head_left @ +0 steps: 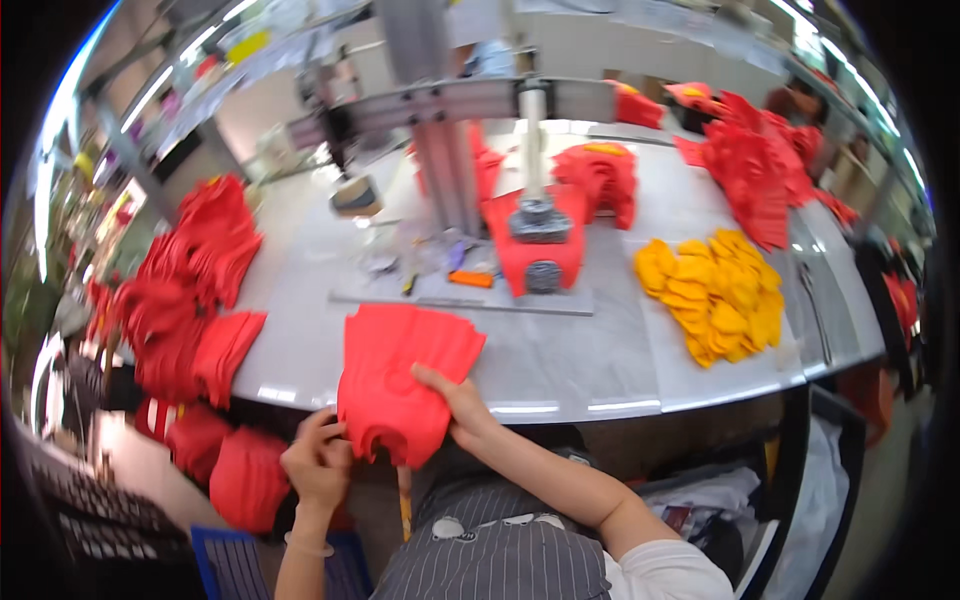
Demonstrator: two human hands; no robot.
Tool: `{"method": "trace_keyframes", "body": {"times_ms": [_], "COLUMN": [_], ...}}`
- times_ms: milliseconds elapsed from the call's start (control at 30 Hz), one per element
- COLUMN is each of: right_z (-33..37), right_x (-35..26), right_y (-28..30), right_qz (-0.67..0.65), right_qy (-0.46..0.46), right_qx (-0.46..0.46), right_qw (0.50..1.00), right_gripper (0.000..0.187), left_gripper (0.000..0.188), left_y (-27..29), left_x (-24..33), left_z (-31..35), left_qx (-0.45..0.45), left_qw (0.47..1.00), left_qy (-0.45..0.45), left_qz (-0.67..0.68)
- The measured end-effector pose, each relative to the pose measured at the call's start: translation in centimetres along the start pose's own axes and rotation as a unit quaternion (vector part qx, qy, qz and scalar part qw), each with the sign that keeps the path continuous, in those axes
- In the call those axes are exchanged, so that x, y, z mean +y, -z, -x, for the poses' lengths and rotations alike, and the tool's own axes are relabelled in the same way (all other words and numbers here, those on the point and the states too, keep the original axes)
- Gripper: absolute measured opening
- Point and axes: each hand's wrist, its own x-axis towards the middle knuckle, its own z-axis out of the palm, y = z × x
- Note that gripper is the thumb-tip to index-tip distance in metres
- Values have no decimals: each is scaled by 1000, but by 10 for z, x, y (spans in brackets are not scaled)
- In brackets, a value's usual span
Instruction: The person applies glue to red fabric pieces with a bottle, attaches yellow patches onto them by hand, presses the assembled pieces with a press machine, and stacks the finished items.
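A stack of red cut fabric pieces (405, 365), with a curved notch in its lower edge, is held in front of me at the table's near edge. My right hand (462, 408) grips the right side of the stack, thumb on top and the other fingers hidden underneath. At the lower left edge of the stack, my left hand (320, 462) has bent fingers closed at the fabric's border. Beyond the stack, a red piece (510, 262) lies under the pressing head (540, 222) of a bench machine.
Piles of red pieces (170, 310) lie at the left, and another red heap (760, 165) at the far right. Yellow pieces (712, 295) are heaped on the right of the table (560, 360). An orange-handled tool (470, 279) lies by the machine post (447, 175). A blue crate (230, 562) stands below.
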Motion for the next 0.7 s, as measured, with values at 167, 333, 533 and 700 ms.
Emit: {"method": "trace_keyframes", "body": {"times_ms": [167,333,533,700], "right_z": [49,86,88,74], "right_x": [-34,-90,-117,-115], "right_y": [27,66,79,91], "right_qz": [63,136,327,513], "right_qy": [5,38,186,171], "right_qx": [-7,98,144,140], "right_qw": [998,985,915,830], "right_gripper": [50,49,53,66], "left_gripper": [59,96,106,107], "left_y": [-67,-150,-199,-181], "left_x": [-41,44,64,63], "left_z": [-50,-13,-17,-22], "left_qx": [14,-130,-73,-68], "left_qw": [980,888,948,947], "left_qy": [-108,-120,-140,-146], "left_qz": [167,425,276,277]}}
